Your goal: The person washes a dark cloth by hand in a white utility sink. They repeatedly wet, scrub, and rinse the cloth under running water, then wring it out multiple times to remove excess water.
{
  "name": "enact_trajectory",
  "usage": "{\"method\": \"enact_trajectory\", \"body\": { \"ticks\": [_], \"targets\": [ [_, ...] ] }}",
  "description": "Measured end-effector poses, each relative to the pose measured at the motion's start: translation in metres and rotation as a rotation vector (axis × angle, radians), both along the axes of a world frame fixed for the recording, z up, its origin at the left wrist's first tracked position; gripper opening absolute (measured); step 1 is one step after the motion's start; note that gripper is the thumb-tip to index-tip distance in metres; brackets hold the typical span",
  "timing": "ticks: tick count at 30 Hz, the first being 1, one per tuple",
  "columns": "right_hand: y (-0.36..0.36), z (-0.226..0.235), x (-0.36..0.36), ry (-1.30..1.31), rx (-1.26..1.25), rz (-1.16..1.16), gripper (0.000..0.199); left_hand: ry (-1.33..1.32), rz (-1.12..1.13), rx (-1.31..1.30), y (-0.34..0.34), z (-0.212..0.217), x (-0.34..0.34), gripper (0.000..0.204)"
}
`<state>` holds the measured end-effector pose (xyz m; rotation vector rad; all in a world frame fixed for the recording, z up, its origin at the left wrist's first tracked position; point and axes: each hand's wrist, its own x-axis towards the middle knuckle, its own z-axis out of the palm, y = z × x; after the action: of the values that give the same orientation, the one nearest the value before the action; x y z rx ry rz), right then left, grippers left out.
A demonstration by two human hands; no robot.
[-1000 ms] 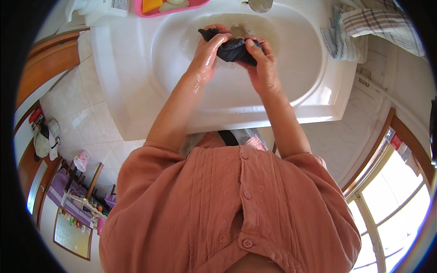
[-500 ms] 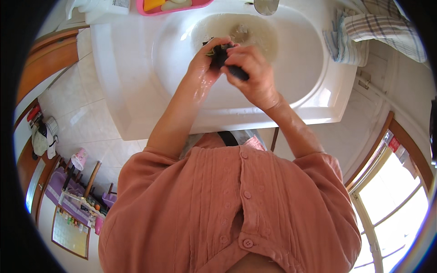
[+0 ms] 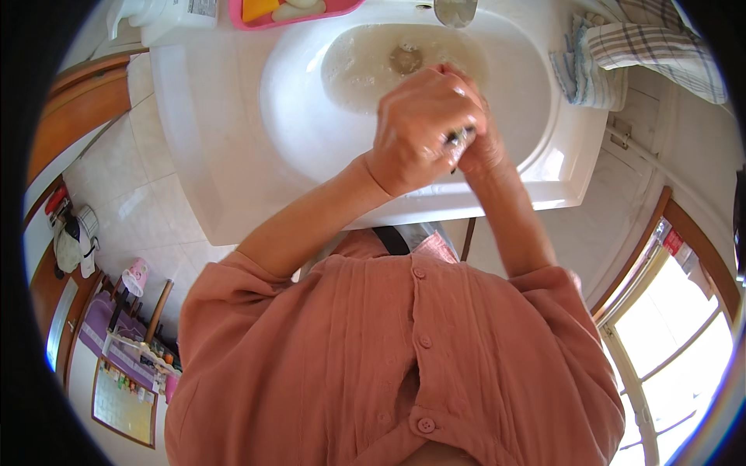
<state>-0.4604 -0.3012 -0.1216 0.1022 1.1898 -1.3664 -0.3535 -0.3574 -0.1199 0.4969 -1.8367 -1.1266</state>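
Observation:
Both my hands are closed together above the near right part of the white washbasin (image 3: 291, 128). My left hand (image 3: 423, 124) is on top, its back toward me, wet and shiny. Pressed against it on the right is my right hand (image 3: 483, 144), mostly covered by the left. Squeezed between them is a small dark wet cloth piece (image 3: 457, 137); only a bit shows, so I cannot tell its kind. Cloudy, slightly foamy water (image 3: 357, 70) lies in the bowl, with the round drain (image 3: 406, 59) visible through it.
A metal spout (image 3: 455, 11) juts over the basin's far side. At the far left stand a white pump bottle (image 3: 175, 19) and a pink tray (image 3: 311, 15) with soap bars and a yellow piece. Striped and checked towels (image 3: 653, 50) hang at the right rim.
Both hands have moved right and nearer to me. My left hand has turned over the dark cloth piece, which is now mostly hidden between closed fingers.

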Motion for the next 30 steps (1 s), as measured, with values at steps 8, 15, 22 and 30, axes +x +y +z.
{"method": "enact_trajectory", "body": {
  "ticks": [8,15,22,30],
  "targets": [
    [-0.029,0.004,-0.028,0.142,-0.095,0.741,0.026,0.004,-0.174,-0.472,0.016,0.000,-0.003,0.012],
    [-0.021,-0.022,-0.019,0.130,-0.049,0.285,0.018,-0.037,-0.147,0.197,0.002,-0.012,0.014,0.033],
    [-0.023,-0.003,-0.012,0.900,-0.163,0.074,0.009,-0.300,-0.122,1.250,-0.012,-0.041,0.051,0.062],
    [0.007,-0.001,0.012,1.499,-0.545,0.265,0.015,0.592,0.085,1.853,0.013,-0.040,0.028,0.034]
  ]
}}
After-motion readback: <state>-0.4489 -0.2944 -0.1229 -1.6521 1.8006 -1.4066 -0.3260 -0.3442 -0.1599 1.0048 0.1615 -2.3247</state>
